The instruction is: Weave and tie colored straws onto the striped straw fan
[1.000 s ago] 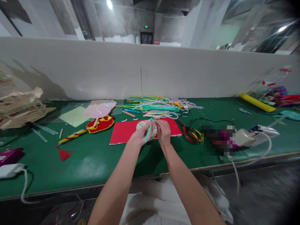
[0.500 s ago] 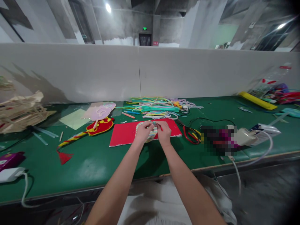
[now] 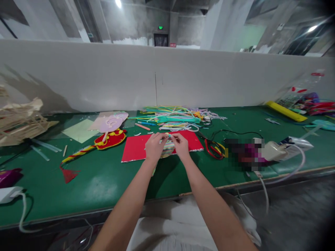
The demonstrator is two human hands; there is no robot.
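My left hand (image 3: 154,145) and my right hand (image 3: 181,144) meet over a red board (image 3: 133,148) lying on the green table. Both hands have their fingers closed in a pinch at the upper edge of a striped pastel craft piece (image 3: 167,150). Between the fingertips shows a small teal and yellow bit (image 3: 169,135), too small to make out clearly. My left hand covers part of the striped piece, and a pale end (image 3: 154,170) of something sticks out below that wrist.
Behind the board lies a heap of pastel pipe cleaners (image 3: 178,118). Red-handled scissors (image 3: 213,150) sit to the right, near a hot glue gun (image 3: 273,151). A red and yellow tasselled ornament (image 3: 110,139) lies left, with a wooden model (image 3: 23,122) beyond. A grey partition (image 3: 104,76) stands behind.
My left hand has shifted slightly left, and the striped piece is turned a little. A pale end now shows below my left wrist. Both hands stay pinched; the view has tilted slightly.
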